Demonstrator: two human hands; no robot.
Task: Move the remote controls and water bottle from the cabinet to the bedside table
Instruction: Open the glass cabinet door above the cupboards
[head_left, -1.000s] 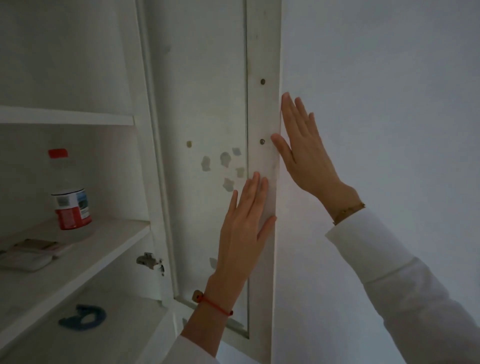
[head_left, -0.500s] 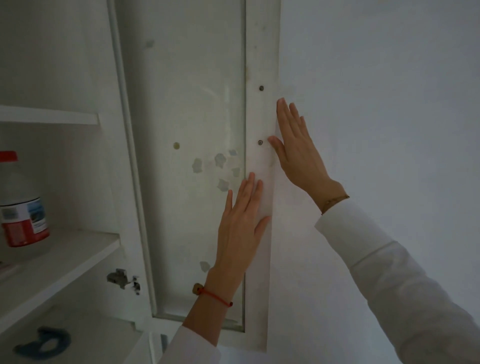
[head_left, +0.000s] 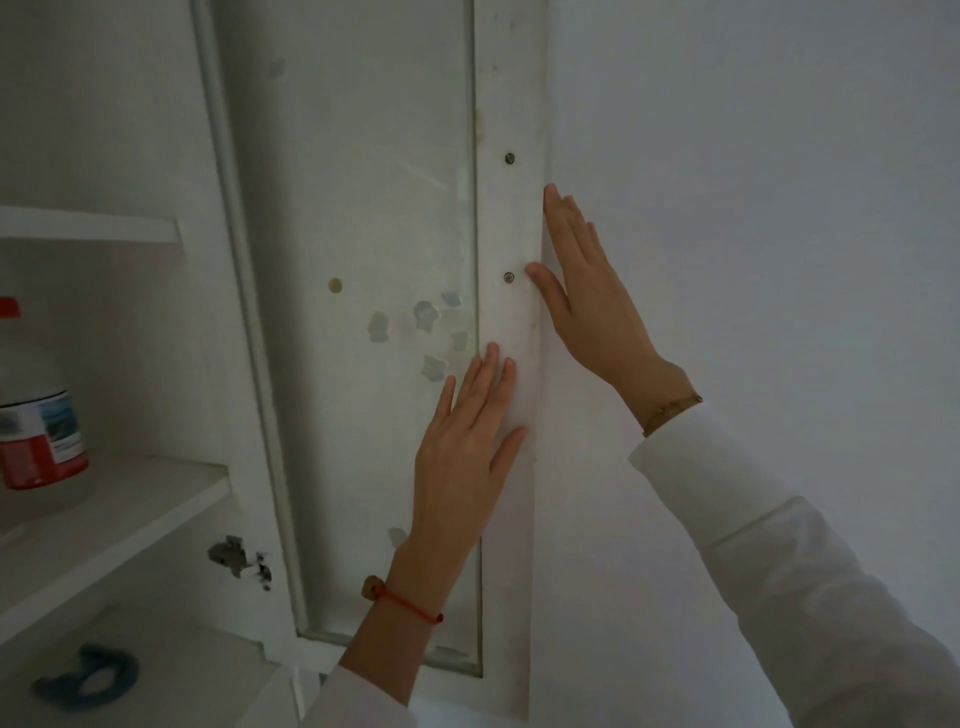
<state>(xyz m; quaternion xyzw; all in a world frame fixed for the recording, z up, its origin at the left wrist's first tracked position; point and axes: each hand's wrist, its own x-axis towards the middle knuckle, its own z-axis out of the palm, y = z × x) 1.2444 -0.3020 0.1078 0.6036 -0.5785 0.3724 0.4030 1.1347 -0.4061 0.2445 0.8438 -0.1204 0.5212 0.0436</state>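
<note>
Hands flat, fingers straight: left hand (head_left: 462, 447) and right hand (head_left: 589, 291) press cabinet door (head_left: 363, 208)

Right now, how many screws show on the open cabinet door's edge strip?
2: upper screw above the right hand; lower screw beside its thumb. The hands may hide others.

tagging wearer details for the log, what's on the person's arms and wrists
Both arms wear long white sleeves. The left hand has a thin red string bracelet with a small brown bead at the wrist. The right hand has a slim gold-coloured chain bracelet just above the cuff. No rings show.
</note>
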